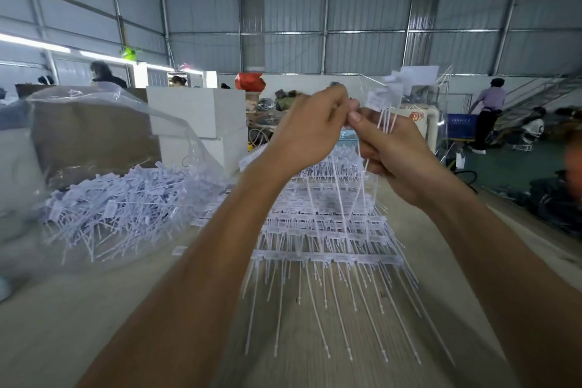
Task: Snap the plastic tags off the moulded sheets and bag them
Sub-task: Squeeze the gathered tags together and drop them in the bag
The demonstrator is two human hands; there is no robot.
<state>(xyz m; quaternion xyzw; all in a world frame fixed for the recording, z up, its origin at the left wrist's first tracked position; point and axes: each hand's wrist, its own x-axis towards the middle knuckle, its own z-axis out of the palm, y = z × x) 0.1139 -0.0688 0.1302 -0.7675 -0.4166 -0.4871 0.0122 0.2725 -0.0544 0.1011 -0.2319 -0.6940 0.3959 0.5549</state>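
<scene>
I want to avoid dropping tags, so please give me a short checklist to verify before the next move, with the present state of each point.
1. Right hand holds the bunch of thin white plastic tags: ok, fingers curl round the stems.
2. Left hand pinches at the top of the same bunch: ok.
3. Tag fully snapped free: cannot tell, the picture is blurred there.
4. Stacked white moulded sheets lie on the pale wooden table below the hands: ok.
5. Clear plastic bag lies at the left, loose white tags heaped at its mouth: ok.
6. Long stems hanging from the bunch are free of the sheets: cannot tell.
</scene>
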